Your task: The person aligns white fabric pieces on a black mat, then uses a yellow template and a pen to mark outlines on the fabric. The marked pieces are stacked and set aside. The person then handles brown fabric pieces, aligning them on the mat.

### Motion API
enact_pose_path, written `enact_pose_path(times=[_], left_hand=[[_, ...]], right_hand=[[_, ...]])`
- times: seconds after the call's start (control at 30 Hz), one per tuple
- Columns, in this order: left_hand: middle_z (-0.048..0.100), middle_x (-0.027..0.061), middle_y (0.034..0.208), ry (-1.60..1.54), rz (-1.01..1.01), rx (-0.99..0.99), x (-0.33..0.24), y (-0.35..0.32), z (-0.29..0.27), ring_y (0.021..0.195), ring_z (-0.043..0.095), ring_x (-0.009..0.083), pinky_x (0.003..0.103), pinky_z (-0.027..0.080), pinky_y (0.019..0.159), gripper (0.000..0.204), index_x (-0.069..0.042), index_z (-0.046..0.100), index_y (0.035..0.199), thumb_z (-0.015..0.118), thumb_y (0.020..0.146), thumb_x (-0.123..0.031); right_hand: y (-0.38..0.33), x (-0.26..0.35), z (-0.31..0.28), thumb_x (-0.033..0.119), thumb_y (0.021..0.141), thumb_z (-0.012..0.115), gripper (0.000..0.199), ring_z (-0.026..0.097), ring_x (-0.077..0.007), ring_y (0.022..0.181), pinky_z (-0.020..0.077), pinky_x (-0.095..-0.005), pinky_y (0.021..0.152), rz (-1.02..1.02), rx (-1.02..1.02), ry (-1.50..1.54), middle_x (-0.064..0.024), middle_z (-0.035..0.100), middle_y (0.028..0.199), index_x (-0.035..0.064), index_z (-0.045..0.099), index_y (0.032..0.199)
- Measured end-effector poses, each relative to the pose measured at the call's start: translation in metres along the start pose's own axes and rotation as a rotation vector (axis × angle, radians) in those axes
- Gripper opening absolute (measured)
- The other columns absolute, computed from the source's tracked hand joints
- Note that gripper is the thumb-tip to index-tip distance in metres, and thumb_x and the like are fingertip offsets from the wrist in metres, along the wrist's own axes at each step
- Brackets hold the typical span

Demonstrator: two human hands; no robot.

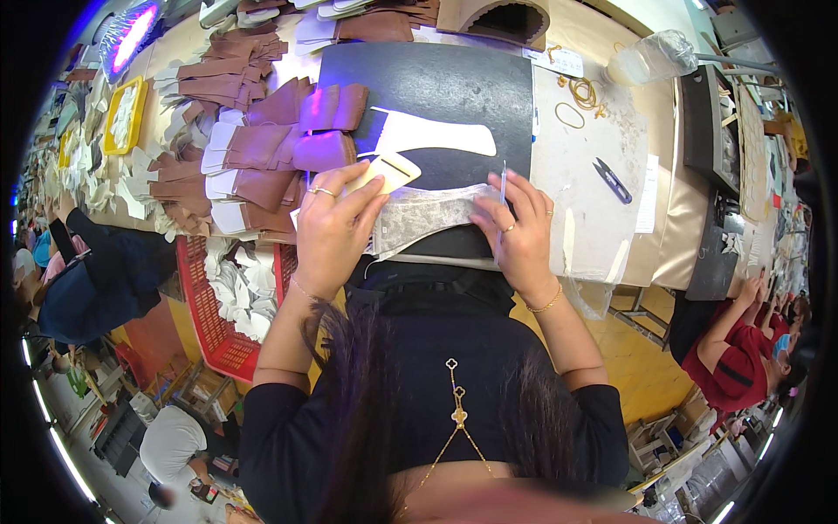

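Note:
My left hand [340, 214] pinches a small pale yellow plate with a dark slot [393, 172]. It is held over the left end of a mottled grey, waisted piece [428, 223] that lies at the near edge of the black mat [428, 74]. In my right hand [522, 223] a thin, pen-like tool [503, 177] stands nearly upright, its tip too small to make out. The fingers of that hand rest by the grey piece's right end. Just beyond lies a white piece of similar outline [436, 135], flat on the mat.
Stacks of brown leather-like pieces [266, 144] crowd the left side. A red basket [194, 293] holds white pieces. Thread snips [613, 181], yellow rubber bands [580, 94] and a clear plastic bottle [653, 58] lie to the right. Other people sit at both sides.

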State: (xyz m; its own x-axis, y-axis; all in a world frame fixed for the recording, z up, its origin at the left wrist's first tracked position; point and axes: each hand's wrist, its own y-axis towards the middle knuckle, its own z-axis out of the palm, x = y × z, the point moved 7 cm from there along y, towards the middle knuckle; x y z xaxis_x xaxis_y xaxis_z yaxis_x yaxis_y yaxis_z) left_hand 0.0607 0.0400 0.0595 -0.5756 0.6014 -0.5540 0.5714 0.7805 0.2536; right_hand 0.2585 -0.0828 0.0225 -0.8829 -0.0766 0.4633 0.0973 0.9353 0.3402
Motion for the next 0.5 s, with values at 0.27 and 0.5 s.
enact_pose_path(times=[0.27, 0.5], left_hand=[[0.070, 0.0129, 0.111, -0.065, -0.039, -0.141, -0.002, 0.009, -0.028, 0.100, 0.066, 0.0303, 0.039, 0.053, 0.087, 0.026, -0.003, 0.077, 0.104, 0.082, 0.079, -0.007], [0.070, 0.0126, 0.112, -0.093, -0.087, -0.246, -0.005, 0.006, -0.047, 0.100, 0.066, 0.0269, 0.038, 0.053, 0.088, 0.028, -0.004, 0.078, 0.106, 0.083, 0.079, -0.005]], right_hand=[[-0.001, -0.019, 0.014, -0.001, 0.092, 0.069, 0.015, 0.068, -0.0211, 0.084, 0.0537, -0.0316, 0.078, 0.338, 0.053, 0.964, -0.0093, 0.070, 0.093, 0.0034, 0.056, 0.099], [0.031, -0.036, 0.021, 0.004, 0.096, 0.068, 0.019, 0.062, -0.0107, 0.092, 0.0490, -0.0245, 0.083, 0.434, -0.115, 1.213, -0.0070, 0.068, 0.097, 0.0042, 0.052, 0.104]])
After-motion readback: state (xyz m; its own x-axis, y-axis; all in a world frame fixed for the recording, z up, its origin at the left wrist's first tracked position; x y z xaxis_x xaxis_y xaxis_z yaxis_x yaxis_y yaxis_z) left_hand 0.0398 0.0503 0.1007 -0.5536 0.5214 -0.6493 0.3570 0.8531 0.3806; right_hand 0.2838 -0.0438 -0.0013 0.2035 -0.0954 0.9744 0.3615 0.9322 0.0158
